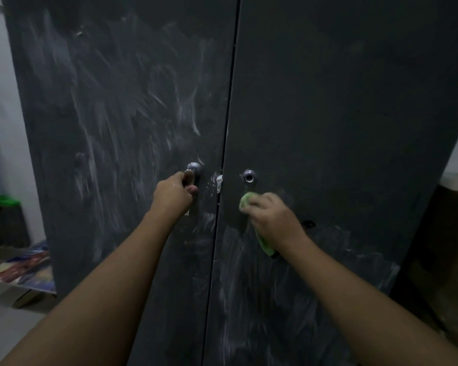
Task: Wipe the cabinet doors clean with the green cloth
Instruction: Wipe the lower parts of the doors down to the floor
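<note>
A tall dark grey cabinet fills the view. Its left door (111, 122) is covered with white streaks. The right door (341, 107) looks dark and plain above, with white smears low down. My left hand (173, 195) grips the metal knob (193, 171) of the left door. My right hand (273, 219) presses the bunched green cloth (245, 203) against the right door, just below its round metal fitting (249, 177). A tail of the cloth hangs under my wrist. A white blob (219, 182) sits at the gap between the doors.
A dark bin with a green rim (3, 220) stands at the left by the white wall. Colourful flat sheets (24, 268) lie on the floor beside the cabinet. A brown box-like piece of furniture (444, 247) stands close at the right.
</note>
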`<state>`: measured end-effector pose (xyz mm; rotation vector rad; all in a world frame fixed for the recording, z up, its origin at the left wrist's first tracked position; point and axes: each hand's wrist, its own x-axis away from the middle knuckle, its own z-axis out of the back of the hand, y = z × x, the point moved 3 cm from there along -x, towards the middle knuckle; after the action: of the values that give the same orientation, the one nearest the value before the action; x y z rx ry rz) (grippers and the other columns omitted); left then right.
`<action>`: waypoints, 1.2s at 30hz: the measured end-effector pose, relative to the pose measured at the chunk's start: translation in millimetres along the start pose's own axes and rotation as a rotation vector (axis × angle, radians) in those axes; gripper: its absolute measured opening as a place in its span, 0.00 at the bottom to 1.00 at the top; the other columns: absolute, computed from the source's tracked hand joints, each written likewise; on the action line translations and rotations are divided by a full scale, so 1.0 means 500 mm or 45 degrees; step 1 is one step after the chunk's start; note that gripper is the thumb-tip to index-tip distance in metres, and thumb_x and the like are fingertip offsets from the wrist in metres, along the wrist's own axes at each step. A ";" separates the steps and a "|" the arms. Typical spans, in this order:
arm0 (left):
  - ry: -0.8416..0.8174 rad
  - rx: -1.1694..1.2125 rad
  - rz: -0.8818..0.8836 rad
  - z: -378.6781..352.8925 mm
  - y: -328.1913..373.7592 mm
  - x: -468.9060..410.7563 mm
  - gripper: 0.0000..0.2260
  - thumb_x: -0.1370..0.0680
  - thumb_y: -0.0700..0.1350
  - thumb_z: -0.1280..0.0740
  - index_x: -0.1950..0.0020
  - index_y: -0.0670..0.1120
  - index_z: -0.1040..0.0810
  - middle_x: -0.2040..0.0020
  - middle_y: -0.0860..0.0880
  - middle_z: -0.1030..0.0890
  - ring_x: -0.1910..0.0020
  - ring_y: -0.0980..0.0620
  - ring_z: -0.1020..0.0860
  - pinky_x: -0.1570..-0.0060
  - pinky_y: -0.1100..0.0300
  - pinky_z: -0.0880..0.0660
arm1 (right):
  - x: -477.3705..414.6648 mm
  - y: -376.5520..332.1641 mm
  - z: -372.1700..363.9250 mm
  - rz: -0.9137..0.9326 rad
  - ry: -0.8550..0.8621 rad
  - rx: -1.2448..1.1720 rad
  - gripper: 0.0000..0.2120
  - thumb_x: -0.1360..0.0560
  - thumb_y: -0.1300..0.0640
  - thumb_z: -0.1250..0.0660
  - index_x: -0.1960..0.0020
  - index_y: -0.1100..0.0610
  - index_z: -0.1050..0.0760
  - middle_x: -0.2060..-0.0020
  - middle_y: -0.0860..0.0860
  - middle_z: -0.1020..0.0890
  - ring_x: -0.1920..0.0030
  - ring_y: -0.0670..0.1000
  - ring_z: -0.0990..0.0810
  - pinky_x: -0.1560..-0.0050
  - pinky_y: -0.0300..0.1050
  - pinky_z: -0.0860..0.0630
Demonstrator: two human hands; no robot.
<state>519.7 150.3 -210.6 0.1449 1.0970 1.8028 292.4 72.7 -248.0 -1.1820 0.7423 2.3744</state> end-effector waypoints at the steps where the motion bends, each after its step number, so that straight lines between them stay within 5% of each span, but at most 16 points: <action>1: -0.006 0.010 0.005 0.001 0.002 0.002 0.16 0.18 0.46 0.35 0.31 0.47 0.27 0.40 0.41 0.24 0.45 0.43 0.23 0.42 0.46 0.23 | 0.007 -0.012 -0.006 0.059 -0.126 0.004 0.15 0.39 0.66 0.20 0.54 0.55 0.15 0.52 0.49 0.17 0.60 0.57 0.21 0.67 0.45 0.21; 4: -0.018 0.019 -0.007 0.006 0.005 0.008 0.16 0.18 0.46 0.35 0.31 0.46 0.27 0.40 0.41 0.23 0.47 0.45 0.23 0.43 0.48 0.23 | 0.012 -0.008 -0.009 0.037 -0.231 -0.005 0.15 0.39 0.64 0.18 0.55 0.53 0.15 0.54 0.49 0.17 0.60 0.56 0.21 0.70 0.46 0.21; 8: -0.026 0.026 -0.009 0.005 0.006 0.008 0.15 0.18 0.46 0.36 0.32 0.47 0.28 0.41 0.42 0.23 0.47 0.46 0.23 0.43 0.47 0.22 | -0.016 0.009 0.018 -0.271 0.085 -0.073 0.12 0.31 0.65 0.23 0.49 0.56 0.16 0.51 0.53 0.19 0.59 0.59 0.22 0.60 0.48 0.20; 14: -0.012 0.009 -0.027 -0.003 0.000 -0.002 0.13 0.18 0.45 0.36 0.33 0.46 0.27 0.46 0.45 0.24 0.51 0.49 0.26 0.51 0.54 0.27 | -0.020 -0.017 -0.021 -0.281 0.163 -0.029 0.17 0.33 0.69 0.23 0.47 0.57 0.15 0.50 0.52 0.18 0.56 0.59 0.21 0.60 0.48 0.18; 21: -0.020 0.019 -0.014 -0.012 -0.006 -0.003 0.13 0.17 0.45 0.39 0.33 0.48 0.29 0.45 0.45 0.24 0.48 0.47 0.23 0.46 0.49 0.23 | -0.013 -0.065 -0.058 -0.018 -0.184 -0.081 0.15 0.37 0.65 0.21 0.52 0.55 0.15 0.54 0.51 0.19 0.60 0.57 0.21 0.70 0.49 0.19; 27: -0.006 -0.001 -0.046 -0.017 -0.002 -0.001 0.15 0.17 0.42 0.39 0.29 0.45 0.31 0.47 0.48 0.27 0.51 0.53 0.28 0.50 0.56 0.30 | -0.093 -0.050 0.014 -0.159 0.217 0.057 0.15 0.32 0.66 0.24 0.47 0.56 0.16 0.50 0.54 0.18 0.57 0.58 0.20 0.57 0.47 0.19; 31: -0.013 -0.012 -0.062 -0.014 -0.005 -0.003 0.15 0.16 0.43 0.39 0.30 0.45 0.31 0.50 0.50 0.27 0.52 0.52 0.28 0.52 0.56 0.31 | -0.137 -0.058 -0.007 -0.266 0.030 0.293 0.14 0.39 0.66 0.20 0.57 0.54 0.17 0.57 0.51 0.19 0.65 0.52 0.23 0.73 0.42 0.24; 36: -0.007 -0.025 -0.060 -0.015 -0.007 -0.001 0.14 0.16 0.43 0.40 0.31 0.44 0.31 0.47 0.45 0.25 0.51 0.50 0.28 0.51 0.55 0.31 | -0.128 -0.070 -0.003 -0.185 -0.175 0.453 0.14 0.36 0.63 0.21 0.52 0.54 0.16 0.52 0.50 0.17 0.61 0.52 0.19 0.74 0.41 0.25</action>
<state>518.4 145.7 -217.2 0.1113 1.0705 1.7695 349.0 92.6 -206.4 -0.8831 0.9489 2.0708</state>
